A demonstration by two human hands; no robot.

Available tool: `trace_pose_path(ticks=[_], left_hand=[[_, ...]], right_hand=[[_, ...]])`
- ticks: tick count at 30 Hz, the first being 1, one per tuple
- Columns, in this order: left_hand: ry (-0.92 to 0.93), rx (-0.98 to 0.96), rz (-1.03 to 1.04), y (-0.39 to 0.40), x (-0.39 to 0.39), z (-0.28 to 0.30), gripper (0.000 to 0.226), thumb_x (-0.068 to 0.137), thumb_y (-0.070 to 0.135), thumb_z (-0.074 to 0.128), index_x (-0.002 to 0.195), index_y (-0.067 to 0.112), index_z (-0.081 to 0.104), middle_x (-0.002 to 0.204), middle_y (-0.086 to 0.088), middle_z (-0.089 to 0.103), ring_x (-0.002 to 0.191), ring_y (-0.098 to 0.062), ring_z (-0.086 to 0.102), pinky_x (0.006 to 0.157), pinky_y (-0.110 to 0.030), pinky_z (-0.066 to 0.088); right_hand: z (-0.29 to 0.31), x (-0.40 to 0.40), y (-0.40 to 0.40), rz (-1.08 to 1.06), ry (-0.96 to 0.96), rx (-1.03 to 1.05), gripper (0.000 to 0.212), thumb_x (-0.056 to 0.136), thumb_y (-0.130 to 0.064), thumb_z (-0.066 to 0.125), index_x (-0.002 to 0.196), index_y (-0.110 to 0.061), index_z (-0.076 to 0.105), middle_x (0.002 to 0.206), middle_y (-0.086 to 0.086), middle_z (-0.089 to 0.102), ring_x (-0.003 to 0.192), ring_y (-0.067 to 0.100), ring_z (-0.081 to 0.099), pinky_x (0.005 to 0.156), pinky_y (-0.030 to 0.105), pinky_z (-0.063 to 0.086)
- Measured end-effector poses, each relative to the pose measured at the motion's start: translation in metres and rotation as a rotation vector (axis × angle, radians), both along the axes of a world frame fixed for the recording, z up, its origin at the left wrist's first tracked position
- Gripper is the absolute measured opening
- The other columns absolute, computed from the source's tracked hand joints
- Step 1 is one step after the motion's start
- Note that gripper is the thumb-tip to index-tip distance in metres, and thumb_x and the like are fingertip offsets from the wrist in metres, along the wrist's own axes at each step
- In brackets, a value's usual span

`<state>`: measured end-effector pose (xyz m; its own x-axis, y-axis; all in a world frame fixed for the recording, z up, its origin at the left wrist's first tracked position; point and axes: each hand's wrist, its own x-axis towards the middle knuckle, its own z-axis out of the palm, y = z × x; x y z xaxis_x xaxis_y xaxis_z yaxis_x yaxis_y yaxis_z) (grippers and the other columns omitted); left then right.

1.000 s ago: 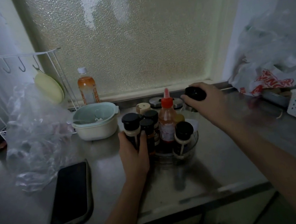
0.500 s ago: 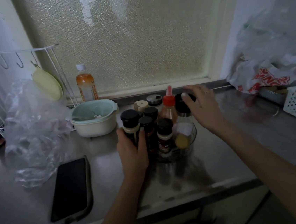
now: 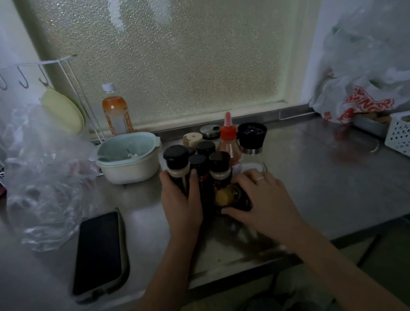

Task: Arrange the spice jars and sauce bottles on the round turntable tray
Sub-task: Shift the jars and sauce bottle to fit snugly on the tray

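Brushed steel counter point(image 3: 328, 180), pebbled glass window point(image 3: 176, 57)

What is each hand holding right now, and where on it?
Left hand grips the black-capped bottle around its body. Right hand rests on a small yellow-lidded jar; a firm grip cannot be told.

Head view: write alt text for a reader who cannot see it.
Two bare hands work a cluster of spice jars and sauce bottles on a steel counter: the left hand wraps a black-capped bottle, the right hand rests beside a small yellow-lidded jar. A phone lies left.
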<state>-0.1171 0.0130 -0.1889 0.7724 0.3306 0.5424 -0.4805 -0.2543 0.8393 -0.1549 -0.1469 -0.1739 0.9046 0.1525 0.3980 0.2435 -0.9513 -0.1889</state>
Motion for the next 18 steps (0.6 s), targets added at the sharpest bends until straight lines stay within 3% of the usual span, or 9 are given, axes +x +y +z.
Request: trace_pose_path(ticks=[3, 5, 7, 11, 14, 16, 18], left_hand=[[0.005, -0.046, -0.019, 0.0, -0.001, 0.002, 0.024, 0.091, 0.02, 0.057, 0.102, 0.033, 0.04, 0.096, 0.03, 0.051, 0.088, 0.028, 0.048, 0.072, 0.004, 0.036], [0.005, -0.064, -0.013, 0.001, -0.001, 0.002, 0.026, 0.091, 0.022, 0.057, 0.101, 0.038, 0.041, 0.098, 0.031, 0.052, 0.09, 0.027, 0.049, 0.074, 0.003, 0.036], [-0.001, -0.093, 0.019, 0.002, 0.0, 0.002, 0.022, 0.09, 0.023, 0.058, 0.104, 0.032, 0.043, 0.099, 0.029, 0.053, 0.091, 0.023, 0.052, 0.075, 0.001, 0.038], [-0.008, -0.159, 0.109, 0.004, 0.002, 0.003, 0.021, 0.09, 0.019, 0.059, 0.105, 0.009, 0.049, 0.096, 0.002, 0.062, 0.087, -0.001, 0.058, 0.07, 0.0, 0.038], [-0.034, -0.198, 0.1, 0.004, -0.002, 0.008, 0.023, 0.09, 0.015, 0.059, 0.106, 0.0, 0.053, 0.092, -0.003, 0.062, 0.078, 0.007, 0.057, 0.069, -0.003, 0.041], [-0.063, -0.267, 0.046, 0.004, -0.008, 0.011, 0.025, 0.088, 0.017, 0.061, 0.101, -0.004, 0.056, 0.086, -0.006, 0.063, 0.074, 0.004, 0.059, 0.067, -0.008, 0.045], [-0.121, -0.303, -0.061, 0.006, -0.014, 0.013, 0.028, 0.082, 0.027, 0.062, 0.093, 0.001, 0.061, 0.083, -0.007, 0.064, 0.077, -0.008, 0.061, 0.069, -0.019, 0.05]], right_hand=[[0.007, 0.001, 0.0, 0.014, -0.092, 0.147, 0.045, 0.083, -0.055, 0.054, 0.115, -0.023, 0.052, 0.106, 0.002, 0.057, 0.094, 0.022, 0.054, 0.07, 0.028, 0.045], [0.011, 0.003, 0.003, 0.018, -0.138, 0.334, 0.026, 0.087, -0.048, 0.054, 0.094, -0.023, 0.051, 0.086, -0.002, 0.057, 0.075, 0.014, 0.053, 0.058, 0.017, 0.037], [0.014, 0.005, 0.007, -0.005, -0.164, 0.418, 0.025, 0.089, -0.046, 0.054, 0.083, -0.022, 0.05, 0.074, -0.004, 0.054, 0.063, 0.009, 0.05, 0.052, 0.014, 0.032], [0.026, -0.002, 0.011, -0.043, -0.275, 0.64, 0.02, 0.09, -0.042, 0.053, 0.083, -0.024, 0.053, 0.067, -0.009, 0.056, 0.061, 0.004, 0.056, 0.052, 0.011, 0.038], [0.053, -0.007, 0.016, -0.014, -0.387, 0.791, 0.023, 0.09, -0.046, 0.052, 0.082, -0.024, 0.053, 0.067, -0.01, 0.059, 0.063, 0.003, 0.061, 0.05, 0.009, 0.042], [0.068, -0.006, 0.022, 0.001, -0.381, 0.781, 0.028, 0.09, -0.047, 0.052, 0.082, -0.02, 0.056, 0.067, -0.002, 0.062, 0.063, 0.009, 0.061, 0.05, 0.017, 0.045], [0.074, -0.002, 0.031, 0.01, -0.297, 0.736, 0.029, 0.089, -0.044, 0.056, 0.084, -0.016, 0.058, 0.07, 0.001, 0.064, 0.064, 0.012, 0.059, 0.054, 0.022, 0.045]])
